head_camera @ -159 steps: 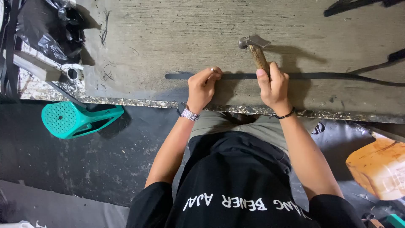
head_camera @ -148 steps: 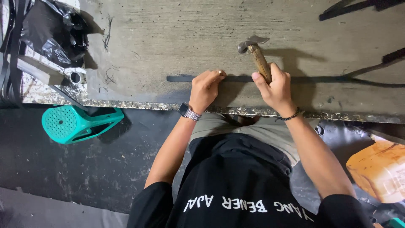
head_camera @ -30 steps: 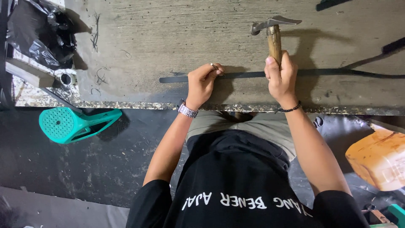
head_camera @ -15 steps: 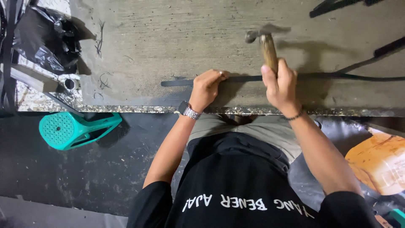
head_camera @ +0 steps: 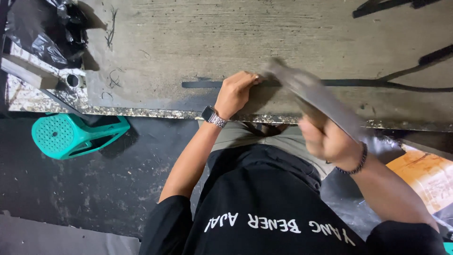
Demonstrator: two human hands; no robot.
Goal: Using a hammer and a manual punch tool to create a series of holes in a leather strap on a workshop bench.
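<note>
Swung down from its raised position of half a second ago, the hammer (head_camera: 314, 92) now shows only as a grey motion blur, its head end near the dark metal strip (head_camera: 339, 83) and just beside the fingertips of the left hand (head_camera: 234, 92). The right hand (head_camera: 328, 139), fingers clamped around the hammer's handle, has dropped toward the near edge of the concrete slab (head_camera: 236, 42) and is itself blurred. The left hand has stayed put, fingers together and pressed onto the strip, pinning it flat on the slab; a wristwatch (head_camera: 212, 116) sits on that wrist and a dark bead bracelet (head_camera: 357, 163) on the right. The strip runs left to right across the slab's near part. A teal plastic stool (head_camera: 75, 134) lies tipped on the dark floor at left, below crumpled black plastic sheeting (head_camera: 45, 30).
</note>
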